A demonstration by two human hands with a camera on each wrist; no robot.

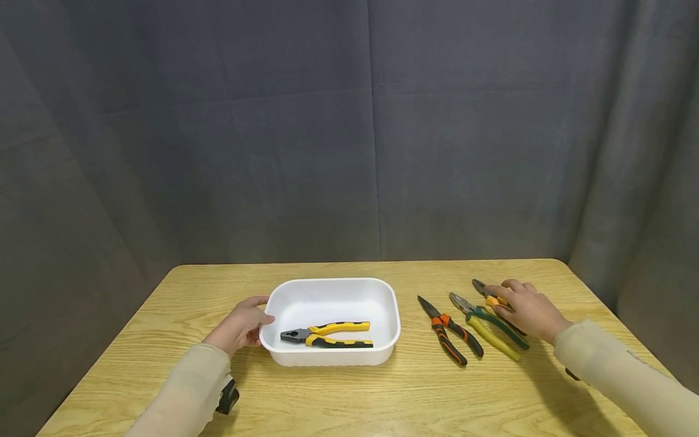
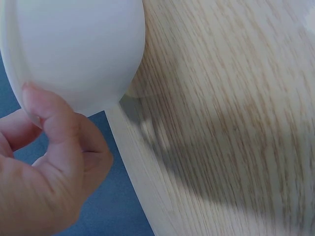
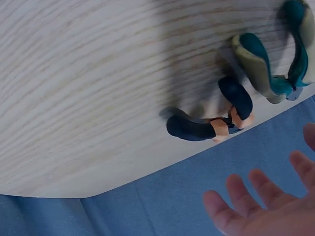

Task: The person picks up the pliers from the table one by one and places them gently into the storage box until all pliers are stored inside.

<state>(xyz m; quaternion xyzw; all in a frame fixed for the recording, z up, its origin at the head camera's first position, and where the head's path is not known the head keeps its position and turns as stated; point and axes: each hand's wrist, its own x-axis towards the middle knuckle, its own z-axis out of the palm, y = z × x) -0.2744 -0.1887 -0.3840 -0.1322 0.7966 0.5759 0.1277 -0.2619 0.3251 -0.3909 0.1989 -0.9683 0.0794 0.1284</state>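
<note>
In the head view my left hand grips the left end of a white plastic tray, the thumb over its rim. The left wrist view shows the thumb and fingers pinching that tray wall. Inside the tray lie yellow-and-black pliers, jaws to the left. My right hand hovers over the rightmost pliers, hiding much of their orange and dark handles. Spread, holding nothing, its fingers appear apart from those dark-handled pliers in the right wrist view.
Left of the right hand lie pliers with green-and-yellow handles. Nearer the tray are long-nose pliers with black-and-orange handles. All rest on a wooden table with rounded far corners. A grey curtain hangs behind it.
</note>
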